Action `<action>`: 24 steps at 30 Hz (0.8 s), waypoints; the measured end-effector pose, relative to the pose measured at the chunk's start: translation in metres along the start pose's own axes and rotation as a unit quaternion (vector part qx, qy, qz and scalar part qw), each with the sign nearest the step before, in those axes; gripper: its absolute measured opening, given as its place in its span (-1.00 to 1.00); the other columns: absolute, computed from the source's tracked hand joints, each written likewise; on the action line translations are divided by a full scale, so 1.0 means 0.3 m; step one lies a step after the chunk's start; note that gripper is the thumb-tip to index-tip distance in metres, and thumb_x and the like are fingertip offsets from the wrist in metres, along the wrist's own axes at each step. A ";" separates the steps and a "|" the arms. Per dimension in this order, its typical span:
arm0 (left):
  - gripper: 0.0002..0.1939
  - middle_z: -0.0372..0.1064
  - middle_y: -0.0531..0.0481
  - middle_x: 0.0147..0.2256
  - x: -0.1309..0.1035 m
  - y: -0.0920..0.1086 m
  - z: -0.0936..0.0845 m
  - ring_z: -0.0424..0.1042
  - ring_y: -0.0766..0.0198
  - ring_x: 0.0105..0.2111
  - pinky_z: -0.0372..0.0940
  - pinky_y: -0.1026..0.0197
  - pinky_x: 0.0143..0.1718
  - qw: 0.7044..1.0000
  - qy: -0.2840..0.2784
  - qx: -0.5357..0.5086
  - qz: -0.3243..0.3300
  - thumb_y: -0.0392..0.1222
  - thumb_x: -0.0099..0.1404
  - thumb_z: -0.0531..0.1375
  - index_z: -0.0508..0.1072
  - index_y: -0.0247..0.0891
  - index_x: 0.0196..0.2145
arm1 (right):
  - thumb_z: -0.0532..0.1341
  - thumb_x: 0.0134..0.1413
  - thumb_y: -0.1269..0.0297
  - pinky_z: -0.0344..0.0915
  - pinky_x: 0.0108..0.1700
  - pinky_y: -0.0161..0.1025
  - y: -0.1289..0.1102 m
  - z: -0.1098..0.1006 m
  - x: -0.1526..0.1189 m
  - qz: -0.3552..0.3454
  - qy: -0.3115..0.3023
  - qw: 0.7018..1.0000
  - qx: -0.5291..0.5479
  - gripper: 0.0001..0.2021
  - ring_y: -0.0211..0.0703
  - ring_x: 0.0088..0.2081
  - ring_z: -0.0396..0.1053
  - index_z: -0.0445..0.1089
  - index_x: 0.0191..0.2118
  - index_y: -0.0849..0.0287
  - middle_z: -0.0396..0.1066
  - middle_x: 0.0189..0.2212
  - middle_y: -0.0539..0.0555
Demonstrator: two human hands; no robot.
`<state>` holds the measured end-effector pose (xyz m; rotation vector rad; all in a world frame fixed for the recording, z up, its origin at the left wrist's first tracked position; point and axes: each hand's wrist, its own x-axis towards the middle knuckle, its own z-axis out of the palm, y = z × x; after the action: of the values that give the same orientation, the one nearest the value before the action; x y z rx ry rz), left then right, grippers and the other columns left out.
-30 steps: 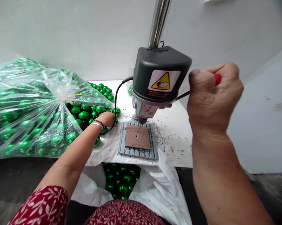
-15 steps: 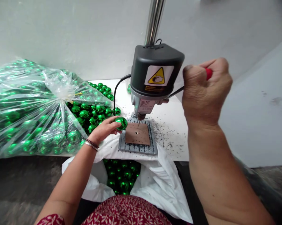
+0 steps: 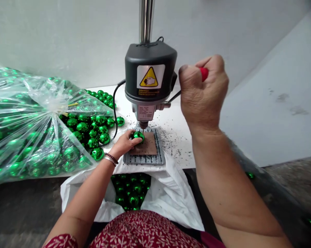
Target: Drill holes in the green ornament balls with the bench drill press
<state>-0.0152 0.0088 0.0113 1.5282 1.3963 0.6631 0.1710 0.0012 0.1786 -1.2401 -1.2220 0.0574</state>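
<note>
My left hand (image 3: pixel 126 142) grips a shiny green ball (image 3: pixel 139 136) between thumb and fingers. It holds the ball over the brown board (image 3: pixel 148 146) on the drill press base (image 3: pixel 158 159), beside the drill bit (image 3: pixel 143 131); whether bit and ball touch I cannot tell. My right hand (image 3: pixel 203 91) is wrapped round the red-knobbed lever (image 3: pixel 204 73) of the drill press (image 3: pixel 150 74), at the machine's right side. The board's central hole is hidden now behind the ball and hand.
A clear plastic bag (image 3: pixel 49 100) full of green balls lies at the left, with loose balls (image 3: pixel 93 129) by it. More balls (image 3: pixel 132 193) fill a white sack (image 3: pixel 171 199) at the table's front edge. Dark shavings (image 3: pixel 172 144) litter the white table. A black cable (image 3: pixel 115 103) hangs left of the drill.
My left hand has carried the green ball rightward from beside the board to under the drill bit. My right hand stays on the lever. The view has shifted, moving the drill leftward in the picture.
</note>
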 end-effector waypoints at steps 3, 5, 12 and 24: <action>-0.43 0.47 0.02 -0.29 -0.010 0.021 0.010 0.34 0.36 -0.53 0.28 0.27 -0.43 1.000 0.007 0.022 0.006 0.00 0.15 0.26 0.36 -0.25 0.09 | 0.19 0.14 0.36 0.09 -0.28 -0.40 0.000 -0.002 -0.003 -0.003 0.002 1.000 0.001 -0.75 -0.47 -0.47 -0.04 0.07 -0.45 0.18 -0.03 -0.56 -0.17; -0.41 0.49 -0.02 -0.20 -0.019 0.033 0.015 0.41 0.29 -0.40 0.34 0.22 -0.28 0.998 0.019 0.057 0.025 -0.04 0.13 0.28 0.37 -0.26 0.11 | 0.19 0.14 0.37 0.09 -0.28 -0.40 0.001 -0.003 -0.004 -0.003 0.003 1.000 0.006 -0.75 -0.47 -0.47 -0.04 0.07 -0.45 0.18 -0.04 -0.56 -0.17; -0.38 0.48 -0.11 0.02 -0.032 0.041 0.047 0.44 0.06 -0.01 0.27 0.06 0.11 0.985 0.020 0.143 0.096 -0.16 0.08 0.33 0.42 -0.22 0.13 | 0.22 0.13 0.38 0.02 -0.33 -0.41 -0.007 -0.007 -0.003 0.011 -0.001 1.000 0.004 -0.73 -0.50 -0.48 -0.05 0.07 -0.46 0.19 -0.04 -0.57 -0.19; -0.36 0.56 0.03 -0.12 -0.021 0.015 0.066 0.49 0.14 -0.12 0.35 0.17 -0.02 0.997 0.021 0.061 0.053 -0.14 0.06 0.37 0.44 -0.22 0.13 | 0.13 0.14 0.33 0.08 -0.39 -0.43 0.059 -0.027 -0.081 -0.121 0.030 0.992 0.013 -0.84 -0.50 -0.47 0.03 0.12 -0.40 0.19 0.07 -0.52 -0.13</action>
<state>0.0027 -0.0022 0.0082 1.7025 1.4172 0.6892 0.1763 -0.0122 0.1509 -1.0557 -1.3079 -0.1409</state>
